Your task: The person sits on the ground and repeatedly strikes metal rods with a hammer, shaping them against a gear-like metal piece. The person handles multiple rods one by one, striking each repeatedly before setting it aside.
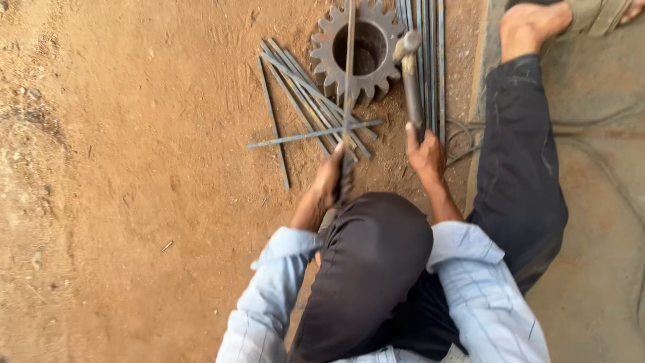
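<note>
Fingers of left hand (328,180) clenched round long steel rod (349,74), rod lying across rusty gear wheel (358,50) on dirt ground (134,168). Right hand (426,156) clenched on hammer (410,74), head raised just beside gear rim. Loose cut rods (306,101) fanned left of gear, more bundled right. Risk, judged: hammer glancing off round rod, rod skidding on gear teeth; bare foot (527,27) near.
</note>
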Available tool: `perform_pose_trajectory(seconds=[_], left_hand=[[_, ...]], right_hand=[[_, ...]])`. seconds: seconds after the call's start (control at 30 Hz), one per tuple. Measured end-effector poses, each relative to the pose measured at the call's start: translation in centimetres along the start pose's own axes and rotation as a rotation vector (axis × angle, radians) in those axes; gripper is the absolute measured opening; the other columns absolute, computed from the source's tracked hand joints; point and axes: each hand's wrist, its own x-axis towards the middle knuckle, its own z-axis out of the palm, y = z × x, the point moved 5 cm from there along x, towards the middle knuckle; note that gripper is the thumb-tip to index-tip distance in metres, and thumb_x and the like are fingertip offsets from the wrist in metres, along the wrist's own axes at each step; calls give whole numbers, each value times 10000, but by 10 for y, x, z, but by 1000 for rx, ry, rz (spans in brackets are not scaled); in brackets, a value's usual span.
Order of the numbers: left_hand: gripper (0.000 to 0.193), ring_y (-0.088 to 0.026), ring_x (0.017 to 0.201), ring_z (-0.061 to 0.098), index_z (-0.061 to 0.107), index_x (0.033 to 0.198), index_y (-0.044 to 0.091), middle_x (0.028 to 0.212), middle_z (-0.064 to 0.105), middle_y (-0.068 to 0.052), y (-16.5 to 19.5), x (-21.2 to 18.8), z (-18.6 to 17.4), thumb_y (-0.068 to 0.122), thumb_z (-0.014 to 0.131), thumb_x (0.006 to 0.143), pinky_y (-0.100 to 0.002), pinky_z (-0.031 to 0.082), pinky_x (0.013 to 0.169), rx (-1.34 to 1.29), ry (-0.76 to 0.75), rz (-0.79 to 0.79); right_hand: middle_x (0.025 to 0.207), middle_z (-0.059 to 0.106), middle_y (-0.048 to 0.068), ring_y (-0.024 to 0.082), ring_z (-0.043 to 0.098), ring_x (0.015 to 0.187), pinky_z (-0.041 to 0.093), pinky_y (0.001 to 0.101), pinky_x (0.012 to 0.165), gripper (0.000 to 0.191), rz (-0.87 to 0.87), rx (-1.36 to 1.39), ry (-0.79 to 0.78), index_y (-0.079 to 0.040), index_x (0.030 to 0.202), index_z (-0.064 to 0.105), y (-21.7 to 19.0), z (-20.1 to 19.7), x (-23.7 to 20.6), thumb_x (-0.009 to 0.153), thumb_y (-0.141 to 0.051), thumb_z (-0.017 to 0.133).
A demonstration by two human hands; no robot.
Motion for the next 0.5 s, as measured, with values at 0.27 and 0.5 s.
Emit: perform_pose_trajectory(seconds=[0.27, 0.5], left_hand=[[513, -354, 1460, 470, 409, 1532, -63, 1541, 490, -235, 151, -8, 164, 307, 358, 1181, -456, 426, 1243, -547, -617, 281], [449, -358, 1265, 660, 471, 1454, -120, 1378, 630, -310, 156, 14, 172, 226, 454, 1169, -410, 577, 1092, -499, -701, 407]], right_hand=[[786, 706, 247, 379, 708, 669, 551, 507, 597, 686, 18, 21, -53, 61, 1022, 688, -8, 4, -3, 1044, -598, 498], [902, 709, 302, 480, 699, 833, 524, 563, 740, 661, -6, 70, -14, 54, 1067, 679, -18, 3, -6, 1043, -579, 489]])
